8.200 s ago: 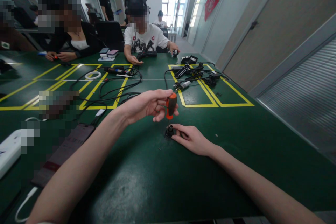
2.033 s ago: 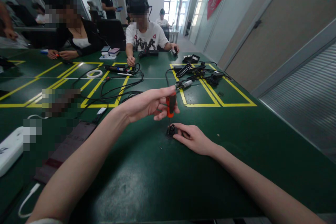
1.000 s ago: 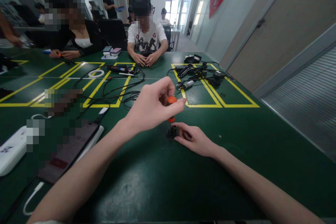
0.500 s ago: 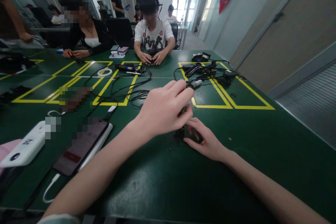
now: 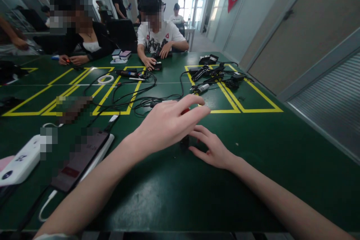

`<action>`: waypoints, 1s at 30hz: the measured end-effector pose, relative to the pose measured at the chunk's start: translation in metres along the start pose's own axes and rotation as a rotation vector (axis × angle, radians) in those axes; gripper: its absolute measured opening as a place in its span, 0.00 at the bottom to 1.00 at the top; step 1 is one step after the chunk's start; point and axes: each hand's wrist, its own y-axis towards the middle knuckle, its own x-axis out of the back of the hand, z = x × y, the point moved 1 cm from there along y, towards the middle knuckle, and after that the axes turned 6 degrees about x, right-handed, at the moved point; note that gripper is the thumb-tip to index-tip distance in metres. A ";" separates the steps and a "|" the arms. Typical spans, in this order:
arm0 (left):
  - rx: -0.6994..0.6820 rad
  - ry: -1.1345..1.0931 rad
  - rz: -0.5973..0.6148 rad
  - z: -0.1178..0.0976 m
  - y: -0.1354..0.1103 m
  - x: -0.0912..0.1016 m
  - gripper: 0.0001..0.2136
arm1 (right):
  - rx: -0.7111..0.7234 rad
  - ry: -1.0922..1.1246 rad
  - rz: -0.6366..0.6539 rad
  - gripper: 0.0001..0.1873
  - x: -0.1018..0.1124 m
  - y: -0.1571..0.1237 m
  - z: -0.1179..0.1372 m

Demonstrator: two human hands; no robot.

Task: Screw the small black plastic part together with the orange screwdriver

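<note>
A small dark object with a round-looking base (image 5: 185, 142) stands on the green table, mostly covered by my hands. Over it reaches my left hand (image 5: 168, 122), palm down, with index and middle fingers stretched out and apart; its thumb is hidden. A bit of red (image 5: 185, 111) shows between those fingers; I cannot tell what it belongs to. On the object's right side, my right hand (image 5: 215, 148) is curved, thumb and fingertips closed about it, though the contact is partly hidden behind my left hand.
A phone (image 5: 80, 159) on a white block and a white device (image 5: 24, 157) lie at left, with cables. Black cables (image 5: 140, 99) and a pile of black devices (image 5: 213, 73) lie farther back near yellow tape frames (image 5: 261, 110). Across the table sit co-workers, one with hands on black items.
My left hand's fingers have gone from a bent pinch to stretched out, slightly lower. My right hand stays beside the object. The whole view has shifted slightly.
</note>
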 end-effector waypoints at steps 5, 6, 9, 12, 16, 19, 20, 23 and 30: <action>0.006 0.058 -0.022 0.004 0.001 -0.002 0.11 | 0.039 -0.019 -0.057 0.26 -0.001 0.001 0.000; -0.003 0.056 -0.028 0.004 0.002 -0.002 0.12 | 0.049 -0.026 -0.070 0.25 -0.001 0.001 0.001; -0.036 -0.014 -0.041 0.003 0.004 0.002 0.09 | 0.064 -0.028 -0.089 0.20 -0.002 0.003 0.003; -0.046 -0.102 -0.014 0.002 0.004 0.007 0.06 | 0.050 -0.028 -0.085 0.16 -0.003 0.006 0.006; 0.004 -0.096 0.044 0.003 0.002 0.011 0.12 | 0.046 -0.077 -0.077 0.13 -0.003 0.010 0.010; 0.019 -0.091 0.046 0.005 0.002 0.009 0.12 | 0.017 -0.067 -0.079 0.17 -0.004 0.009 0.011; 0.022 -0.091 0.045 0.006 0.002 0.009 0.11 | 0.009 -0.061 -0.084 0.19 -0.005 0.008 0.011; 0.029 -0.106 0.038 0.007 0.001 0.006 0.07 | 0.014 -0.057 -0.118 0.23 -0.008 0.006 0.009; 0.040 -0.127 0.034 0.005 0.003 0.009 0.07 | 0.080 -0.068 -0.165 0.19 -0.008 0.006 0.008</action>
